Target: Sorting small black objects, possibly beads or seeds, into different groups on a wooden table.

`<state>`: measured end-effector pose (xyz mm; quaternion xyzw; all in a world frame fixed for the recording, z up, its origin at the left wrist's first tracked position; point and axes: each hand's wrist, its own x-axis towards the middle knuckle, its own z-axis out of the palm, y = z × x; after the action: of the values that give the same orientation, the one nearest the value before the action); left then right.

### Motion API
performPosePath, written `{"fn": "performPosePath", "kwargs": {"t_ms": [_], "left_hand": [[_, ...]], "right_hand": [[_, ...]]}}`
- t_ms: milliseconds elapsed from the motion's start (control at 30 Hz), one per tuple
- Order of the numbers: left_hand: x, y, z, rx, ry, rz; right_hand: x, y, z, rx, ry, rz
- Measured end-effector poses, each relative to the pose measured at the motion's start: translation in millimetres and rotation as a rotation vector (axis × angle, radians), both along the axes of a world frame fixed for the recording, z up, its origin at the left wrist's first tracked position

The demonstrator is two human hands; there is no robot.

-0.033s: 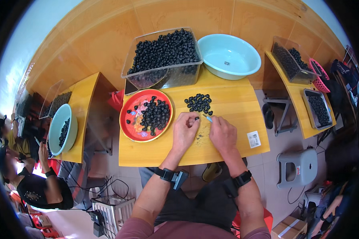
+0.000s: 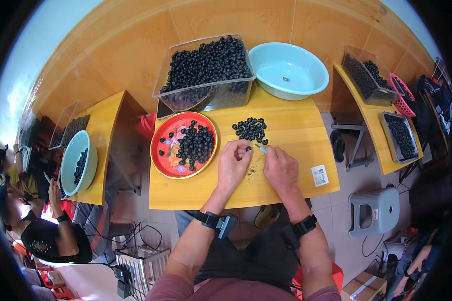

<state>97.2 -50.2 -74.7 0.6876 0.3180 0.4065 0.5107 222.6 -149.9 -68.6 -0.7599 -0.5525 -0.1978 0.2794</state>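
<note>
Left hand (image 2: pixel 232 163) and right hand (image 2: pixel 281 170) are held just beside each other, apart, over the yellow desk (image 2: pixel 306 130). One black bead (image 2: pixel 248 149) is pinched at the left thumb and fingertips; a slim blue-handled tool (image 2: pixel 263 149) is gripped in the right, its tip angled toward the bead, though contact cannot be told. Working of that single bead appears to be the step in hand; a steady pinch and a small, controlled stroke of the tip seem called for. Both forearms are slanted inward from the lower edge. Crumbs (image 2: pixel 252 171) are scattered between the wrists. Beyond the fingers, loose beads (image 2: pixel 250 129) are heaped; more are held in the red tray (image 2: pixel 156 158) and clear plastic bin (image 2: pixel 228 96), beside a pale-blue basin (image 2: pixel 286 60).
</note>
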Motion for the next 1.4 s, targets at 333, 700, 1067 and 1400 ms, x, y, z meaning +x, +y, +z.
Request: {"fn": "performPosePath", "kwargs": {"t_ms": [333, 700, 1067, 1400], "left_hand": [[4, 1, -4, 0.034, 0.043, 0.001], [2, 1, 0, -0.033, 0.043, -0.028], [-4, 7, -2, -0.239, -0.077, -0.097], [-7, 3, 0, 0.034, -0.017, -0.022]], "right_hand": [[-1, 0, 3, 0.020, -0.024, 0.157], [-1, 0, 2, -0.010, 0.007, 0.155], [3, 1, -2, -0.084, 0.018, 0.064], [-2, 2, 6, -0.091, 0.035, -0.021]]}}
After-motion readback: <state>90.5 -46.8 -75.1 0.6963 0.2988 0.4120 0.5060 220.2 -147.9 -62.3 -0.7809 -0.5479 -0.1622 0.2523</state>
